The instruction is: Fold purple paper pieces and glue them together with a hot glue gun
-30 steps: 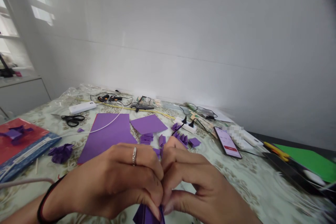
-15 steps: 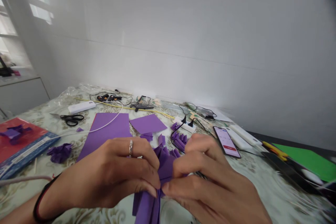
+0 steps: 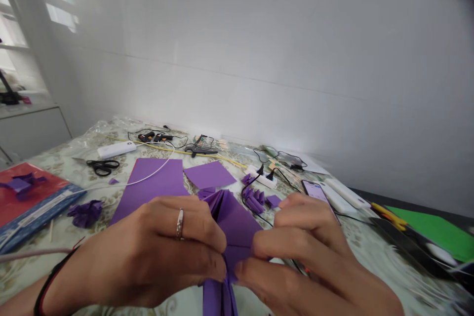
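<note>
Grips the pleated purple paper (image 3: 240, 224) at lower centre of the frame, left hand (image 3: 159, 252) clenched on its left side, right hand (image 3: 314, 256) pinching its right side. Looks partly folded: narrow folds below, loosely fanned above, perhaps more creasing left. Uncreased, at centre left and centre: a large purple sheet (image 3: 153, 182) and a small purple sheet (image 3: 210, 174); already folded, right of centre: purple pieces (image 3: 254, 200).

Around, from the left edge: a red-and-blue packet (image 3: 48, 190), crumpled purple paper (image 3: 85, 214), scissors (image 3: 102, 167), glue guns (image 3: 155, 137), a power strip (image 3: 268, 181), a half-hidden phone (image 3: 314, 189), green paper (image 3: 437, 232). In the way: a white cable (image 3: 151, 175) across the large sheet, a black cable (image 3: 243, 196) just behind the held paper.
</note>
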A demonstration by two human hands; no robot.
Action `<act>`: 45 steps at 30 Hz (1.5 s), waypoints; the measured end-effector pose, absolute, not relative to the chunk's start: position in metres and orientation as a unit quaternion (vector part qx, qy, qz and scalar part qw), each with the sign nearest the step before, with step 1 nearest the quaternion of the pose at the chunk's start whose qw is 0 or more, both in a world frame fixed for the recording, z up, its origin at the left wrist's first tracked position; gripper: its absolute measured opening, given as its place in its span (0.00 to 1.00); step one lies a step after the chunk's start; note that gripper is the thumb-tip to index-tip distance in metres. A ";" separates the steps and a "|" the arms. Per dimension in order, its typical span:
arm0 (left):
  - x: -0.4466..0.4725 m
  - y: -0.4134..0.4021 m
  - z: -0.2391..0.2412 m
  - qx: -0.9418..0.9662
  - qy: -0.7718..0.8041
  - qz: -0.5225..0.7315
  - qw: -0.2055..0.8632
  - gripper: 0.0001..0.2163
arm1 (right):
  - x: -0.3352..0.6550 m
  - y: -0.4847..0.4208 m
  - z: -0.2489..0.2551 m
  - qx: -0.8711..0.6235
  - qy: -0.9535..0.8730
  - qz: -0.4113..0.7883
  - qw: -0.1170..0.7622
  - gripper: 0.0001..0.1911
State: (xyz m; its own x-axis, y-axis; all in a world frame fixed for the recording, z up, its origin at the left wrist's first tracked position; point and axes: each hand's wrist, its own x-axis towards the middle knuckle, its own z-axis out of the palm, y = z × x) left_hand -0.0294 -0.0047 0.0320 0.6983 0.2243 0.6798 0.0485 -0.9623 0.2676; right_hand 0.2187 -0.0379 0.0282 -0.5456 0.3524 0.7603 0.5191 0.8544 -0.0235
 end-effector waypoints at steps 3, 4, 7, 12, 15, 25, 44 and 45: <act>-0.029 -0.006 0.033 0.913 0.080 0.378 0.131 0.10 | 0.221 -0.039 0.025 -0.263 -0.881 -0.092 0.382 0.13; -0.029 -0.005 0.033 0.913 0.078 0.378 0.135 0.10 | 0.221 -0.039 0.025 -0.263 -0.884 -0.082 0.378 0.12; -0.030 -0.003 0.033 0.916 0.062 0.375 0.130 0.10 | 0.222 -0.037 0.026 -0.253 -0.888 -0.037 0.383 0.09; -0.032 0.000 0.030 0.911 0.044 0.387 0.138 0.07 | 0.219 -0.033 0.029 -0.225 -0.900 0.012 0.372 0.11; -0.031 0.000 0.027 0.904 0.049 0.394 0.158 0.06 | 0.217 -0.033 0.027 -0.220 -0.889 0.041 0.399 0.13; -0.030 0.001 0.027 0.895 0.048 0.396 0.199 0.06 | 0.211 -0.027 0.025 -0.181 -0.877 0.065 0.441 0.12; -0.029 0.004 0.025 0.874 0.060 0.417 0.243 0.04 | 0.209 -0.025 0.013 -0.170 -0.855 0.052 0.487 0.12; -0.029 0.004 0.025 0.874 0.060 0.415 0.243 0.05 | 0.209 -0.025 0.014 -0.174 -0.856 0.053 0.483 0.11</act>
State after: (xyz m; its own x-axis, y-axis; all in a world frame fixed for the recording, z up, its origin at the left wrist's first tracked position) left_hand -0.0291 0.0043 0.0246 0.6476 0.3074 0.6972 -0.0969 -0.8743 0.4756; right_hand 0.2091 -0.0252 0.0145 -0.4725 0.3503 0.8087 0.2472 0.9335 -0.2600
